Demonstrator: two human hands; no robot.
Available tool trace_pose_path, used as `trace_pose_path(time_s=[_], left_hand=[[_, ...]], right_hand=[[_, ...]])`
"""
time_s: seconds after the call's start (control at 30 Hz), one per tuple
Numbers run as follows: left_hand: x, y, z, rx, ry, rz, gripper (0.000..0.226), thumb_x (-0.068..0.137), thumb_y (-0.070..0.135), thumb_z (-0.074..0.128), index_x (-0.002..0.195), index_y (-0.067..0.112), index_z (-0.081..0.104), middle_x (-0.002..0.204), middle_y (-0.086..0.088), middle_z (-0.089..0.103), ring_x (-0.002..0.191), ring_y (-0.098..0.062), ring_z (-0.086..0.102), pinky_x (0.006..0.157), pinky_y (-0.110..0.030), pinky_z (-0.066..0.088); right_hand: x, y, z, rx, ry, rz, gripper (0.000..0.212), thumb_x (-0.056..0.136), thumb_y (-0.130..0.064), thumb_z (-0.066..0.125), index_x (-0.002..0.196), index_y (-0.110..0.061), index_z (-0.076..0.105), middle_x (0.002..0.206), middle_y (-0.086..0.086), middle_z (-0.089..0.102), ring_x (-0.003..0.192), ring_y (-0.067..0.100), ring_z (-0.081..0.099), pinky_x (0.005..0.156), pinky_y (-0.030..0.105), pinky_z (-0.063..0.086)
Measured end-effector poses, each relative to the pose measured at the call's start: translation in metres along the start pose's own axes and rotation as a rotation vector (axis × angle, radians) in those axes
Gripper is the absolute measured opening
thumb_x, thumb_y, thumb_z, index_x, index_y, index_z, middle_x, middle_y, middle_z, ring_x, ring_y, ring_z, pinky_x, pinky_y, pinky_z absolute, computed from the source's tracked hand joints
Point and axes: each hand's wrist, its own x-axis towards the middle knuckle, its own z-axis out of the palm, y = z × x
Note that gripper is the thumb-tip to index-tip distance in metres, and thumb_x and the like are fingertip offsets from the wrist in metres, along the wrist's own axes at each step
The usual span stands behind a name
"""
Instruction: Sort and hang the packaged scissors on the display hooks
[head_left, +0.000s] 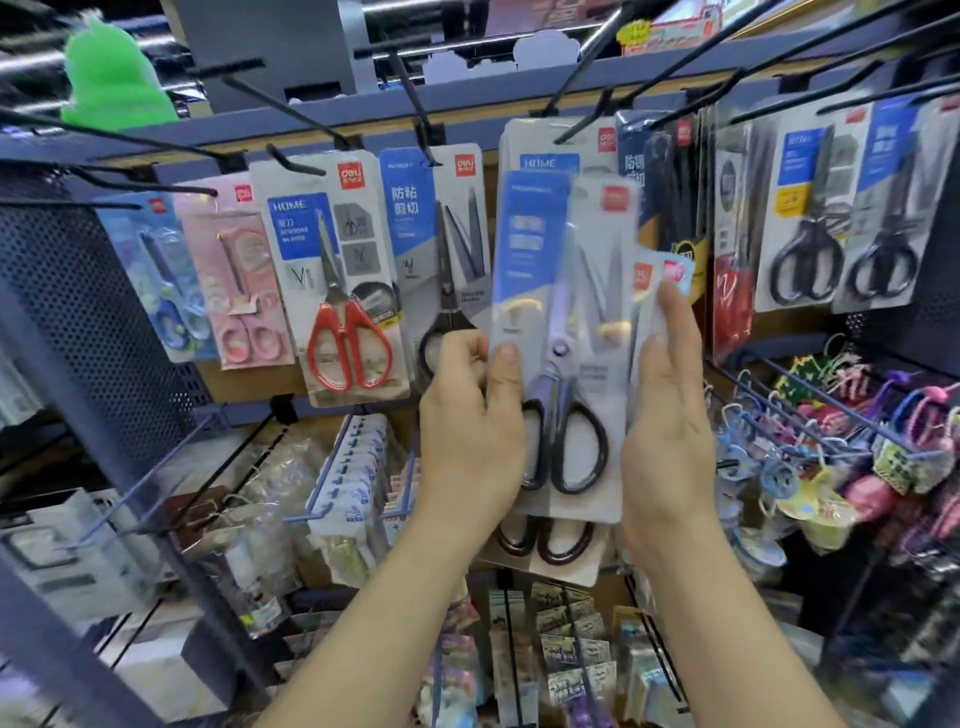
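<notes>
I hold a packaged pair of black-handled scissors (563, 332) upright in front of the display, blurred by motion. My left hand (470, 415) grips its left edge with the thumb on the front. My right hand (667, 405) holds the right edge, along with more packs (670, 275) stacked behind. A larger HOME pack (550, 150) hangs on the hook (582, 109) right behind it. To the left, on hooks, hang red-handled scissors (337, 291), a black anti-stick pair (441, 244), a pink pair (241, 280) and a blue pair (161, 275).
More black scissors packs (836, 208) hang at the right, with a red pack (732, 301) beside them. Long black hooks (291, 109) jut toward me overhead. Below are hooks of stationery packs (353, 478) and colourful keychains (841, 447). A perforated dark panel (78, 322) stands left.
</notes>
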Motion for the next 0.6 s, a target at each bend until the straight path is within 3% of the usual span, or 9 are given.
trace_pose_path(time_s=[0.07,0.1,0.2,0.33,0.4,0.47,0.53,0.6], left_hand=[[0.0,0.002,0.001,-0.033,0.064,0.003,0.017,0.103,0.031,0.044,0.095,0.016,0.048,0.069,0.004,0.055,0.061,-0.009,0.051,0.059,-0.029,0.041],[0.001,0.003,0.002,-0.061,0.072,0.003,0.017,0.103,0.031,0.044,0.093,0.018,0.047,0.07,0.005,0.054,0.061,-0.006,0.049,0.059,-0.027,0.04],[0.001,0.002,0.004,-0.201,0.071,-0.049,0.015,0.101,0.033,0.044,0.093,0.022,0.05,0.075,0.006,0.058,0.07,-0.006,0.054,0.068,-0.03,0.047],[0.006,0.003,0.002,-0.562,0.154,-0.287,0.014,0.105,0.014,0.042,0.098,0.016,0.054,0.073,0.014,0.065,0.071,0.0,0.059,0.071,-0.02,0.052],[0.01,0.005,0.001,-0.685,0.179,-0.341,0.014,0.104,0.012,0.042,0.098,0.015,0.055,0.084,0.004,0.065,0.083,-0.011,0.058,0.086,-0.033,0.051],[0.012,0.008,-0.001,-0.687,0.204,-0.319,0.015,0.103,0.011,0.044,0.095,0.017,0.056,0.092,-0.005,0.062,0.091,-0.021,0.054,0.098,-0.047,0.046],[0.01,0.007,-0.005,-0.634,0.214,-0.286,0.017,0.103,0.01,0.045,0.094,0.018,0.055,0.089,-0.003,0.063,0.088,-0.02,0.056,0.093,-0.046,0.047],[0.006,0.007,-0.008,-0.611,0.194,-0.259,0.016,0.103,0.009,0.044,0.096,0.018,0.055,0.084,0.003,0.067,0.084,-0.016,0.059,0.088,-0.04,0.05]], right_hand=[[-0.001,0.003,0.0,0.035,-0.031,0.005,0.039,0.106,-0.033,0.041,0.136,-0.057,0.039,0.153,-0.025,0.039,0.141,-0.004,0.035,0.119,0.034,0.032],[-0.002,0.003,0.0,0.065,-0.048,0.008,0.042,0.105,-0.028,0.044,0.137,-0.055,0.038,0.151,-0.022,0.043,0.139,-0.001,0.041,0.118,0.038,0.035],[-0.003,-0.001,0.002,0.147,-0.09,0.027,0.048,0.105,-0.014,0.041,0.14,-0.047,0.036,0.132,-0.023,0.062,0.123,0.002,0.059,0.107,0.033,0.048],[0.0,0.003,-0.005,0.224,-0.135,0.03,0.05,0.101,-0.017,0.043,0.132,-0.056,0.048,0.148,-0.011,0.052,0.136,0.017,0.05,0.116,0.053,0.035],[0.001,0.007,-0.007,0.173,-0.114,0.033,0.048,0.099,-0.019,0.044,0.128,-0.054,0.056,0.15,-0.004,0.05,0.139,0.024,0.047,0.115,0.058,0.033],[0.001,0.007,-0.007,0.135,-0.044,0.059,0.04,0.1,-0.014,0.045,0.113,-0.041,0.071,0.133,0.003,0.065,0.127,0.028,0.057,0.11,0.058,0.041],[0.001,0.009,-0.008,0.018,0.01,0.067,0.046,0.102,-0.003,0.045,0.091,-0.033,0.078,0.105,-0.001,0.075,0.104,0.021,0.068,0.095,0.048,0.053],[0.002,0.005,-0.008,-0.074,0.009,0.079,0.055,0.098,0.004,0.043,0.073,-0.031,0.078,0.082,-0.008,0.075,0.081,0.009,0.068,0.077,0.032,0.054]])
